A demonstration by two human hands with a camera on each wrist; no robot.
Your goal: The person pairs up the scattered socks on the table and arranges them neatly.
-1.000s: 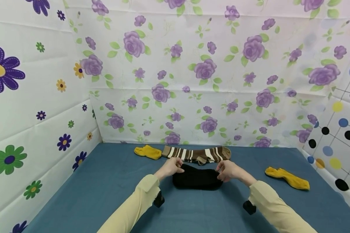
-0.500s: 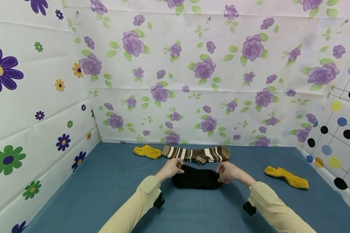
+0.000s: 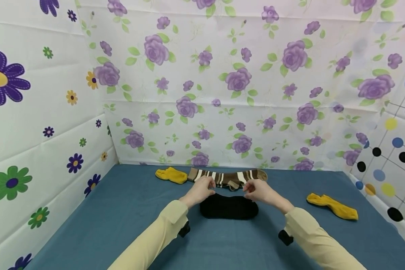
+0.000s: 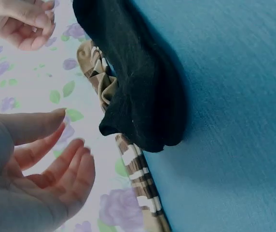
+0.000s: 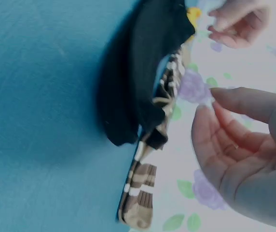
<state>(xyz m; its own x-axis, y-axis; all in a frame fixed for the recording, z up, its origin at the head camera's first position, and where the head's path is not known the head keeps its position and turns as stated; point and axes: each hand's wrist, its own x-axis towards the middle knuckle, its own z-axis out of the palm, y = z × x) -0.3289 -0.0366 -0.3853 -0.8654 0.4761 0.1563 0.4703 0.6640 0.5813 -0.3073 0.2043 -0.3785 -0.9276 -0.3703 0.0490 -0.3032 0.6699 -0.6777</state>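
Note:
A pair of black socks (image 3: 227, 208), one layer over the other, lies flat on the blue cloth in front of the person. My left hand (image 3: 201, 190) is raised at its left end, fingers loosely bent and apart from the fabric. Over the right end hovers my right hand (image 3: 259, 190), its thumb and fingertips close together with nothing between them. In the left wrist view, a gap shows between the left hand (image 4: 46, 169) and the black socks (image 4: 138, 82). The right wrist view likewise has the right hand (image 5: 244, 140) off the socks (image 5: 138, 72).
Behind the black socks lie brown-and-white striped socks (image 3: 219, 177), partly covered by the hands. One yellow sock (image 3: 171, 175) is at the back left, another yellow sock (image 3: 332, 206) to the right. Flower-patterned sheets (image 3: 195, 93) stand around the blue cloth (image 3: 138, 217).
Both hands have let go of the black socks, lifted, and moved slightly away from their ends toward each other. The socks stay in place.

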